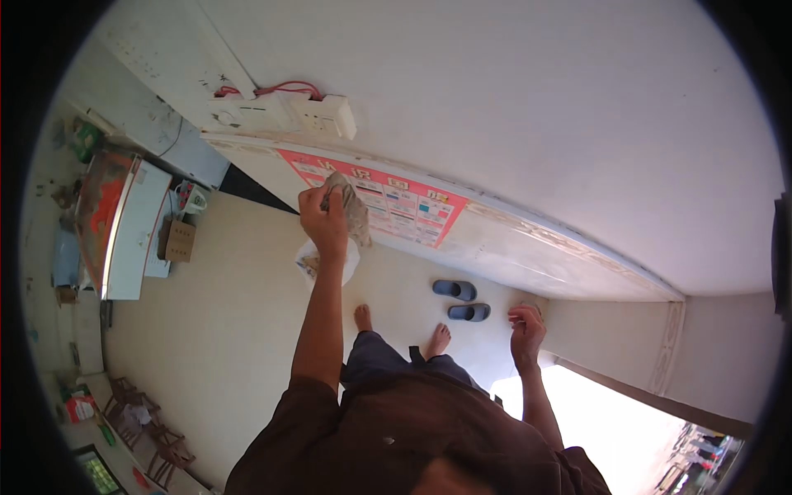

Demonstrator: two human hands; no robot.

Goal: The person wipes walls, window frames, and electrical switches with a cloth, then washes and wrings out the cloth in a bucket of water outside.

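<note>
I see my left hand (323, 216) up against the wall (528, 124); its fingers are squeezed around a crumpled grey cloth (353, 211); the cloth touches the left end of a pink poster (375, 198) stuck low on the wall; a white bag (327, 262) lies on the floor (231, 313) under that hand; my right hand (525, 328) hangs free near the wall's bottom edge, fingers curled loosely, holding nothing; two grey slippers (460, 300) sit on the floor near the wall, between my hands; my bare feet (402, 328) stand just beside them; a white socket box (318, 115) with red wires sits higher on the wall.
</note>
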